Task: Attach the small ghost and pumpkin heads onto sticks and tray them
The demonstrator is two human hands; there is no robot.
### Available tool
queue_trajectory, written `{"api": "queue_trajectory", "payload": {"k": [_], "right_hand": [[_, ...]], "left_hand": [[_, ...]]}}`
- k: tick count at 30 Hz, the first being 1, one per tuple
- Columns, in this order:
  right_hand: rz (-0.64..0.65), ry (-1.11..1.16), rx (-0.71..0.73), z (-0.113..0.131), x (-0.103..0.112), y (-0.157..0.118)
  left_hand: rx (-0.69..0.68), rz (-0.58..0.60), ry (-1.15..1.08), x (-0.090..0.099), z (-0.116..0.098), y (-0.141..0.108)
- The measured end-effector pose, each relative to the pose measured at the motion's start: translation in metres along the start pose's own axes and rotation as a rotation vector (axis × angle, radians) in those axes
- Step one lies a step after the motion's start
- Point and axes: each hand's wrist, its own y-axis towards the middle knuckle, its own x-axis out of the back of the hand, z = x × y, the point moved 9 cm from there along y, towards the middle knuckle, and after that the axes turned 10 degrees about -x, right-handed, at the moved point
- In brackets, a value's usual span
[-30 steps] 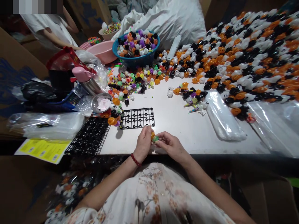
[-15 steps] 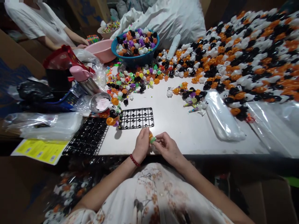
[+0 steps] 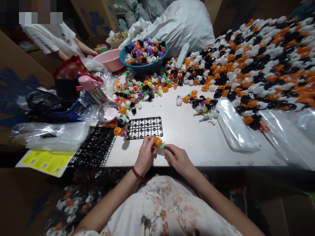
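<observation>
Between my hands, over the front of the table, is a small Halloween toy (image 3: 157, 142) with a bulbous orange body, a green collar and a purple tip. My left hand (image 3: 144, 155) pinches its orange end. The fingertips of my right hand (image 3: 179, 159) are closed on the purple tip at the other end. Just beyond my left hand lies a black plastic grid (image 3: 145, 128). A short row of similar toys (image 3: 120, 123), in orange, black and white, sits against the grid's left edge.
Left are stacked black grids (image 3: 95, 146), yellow cards (image 3: 44, 162), a metal bowl (image 3: 100, 114) and a pink-topped flask (image 3: 97, 95). A blue basin (image 3: 145, 68) stands behind. Plastic bags (image 3: 233, 127) and a large pile of ghost and pumpkin pieces (image 3: 261, 65) fill the right. A co-worker (image 3: 52, 41) stands back left.
My left hand has turned and shifted slightly left, so more of the orange body shows. My right fingers have moved from the green part to the purple tip.
</observation>
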Motion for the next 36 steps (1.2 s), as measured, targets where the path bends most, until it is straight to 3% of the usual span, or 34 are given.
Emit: {"api": "queue_trajectory", "payload": {"k": [3,6,11,14,17,20,24,29,32,34,36], "right_hand": [[-0.084,0.037,-0.009,-0.006,0.008,0.006],[-0.265,-0.065,-0.029,-0.019,0.032,0.020],[-0.452,-0.346,0.044,-0.037,0.085,0.054],[-0.628,-0.543,0.090,-0.040,0.133,0.072],[-0.791,-0.710,-0.069,-0.050,0.184,0.087],[-0.796,-0.761,-0.232,-0.062,0.212,0.100],[-0.735,-0.707,-0.234,-0.070,0.214,0.106],[-0.814,-0.441,-0.159,-0.063,0.207,0.083],[-0.678,-0.163,-0.074,-0.044,0.173,0.067],[-0.529,0.086,-0.002,-0.026,0.136,0.056],[-0.414,0.173,0.052,-0.008,0.098,0.044]], "left_hand": [[0.016,0.041,0.035,-0.003,0.004,-0.002],[0.051,0.030,0.126,0.001,0.016,0.001],[0.022,0.111,0.260,-0.003,0.029,0.013],[0.032,0.111,0.267,-0.003,0.030,0.015],[0.029,0.119,0.250,-0.003,0.028,0.015],[0.019,0.110,0.214,-0.001,0.029,0.016],[-0.016,0.116,0.175,0.001,0.035,0.017],[-0.031,0.184,0.143,-0.001,0.042,0.016],[-0.024,0.156,0.117,0.001,0.038,0.015],[-0.010,0.133,0.068,0.001,0.032,0.014],[-0.019,0.127,0.009,-0.001,0.025,0.012]]}}
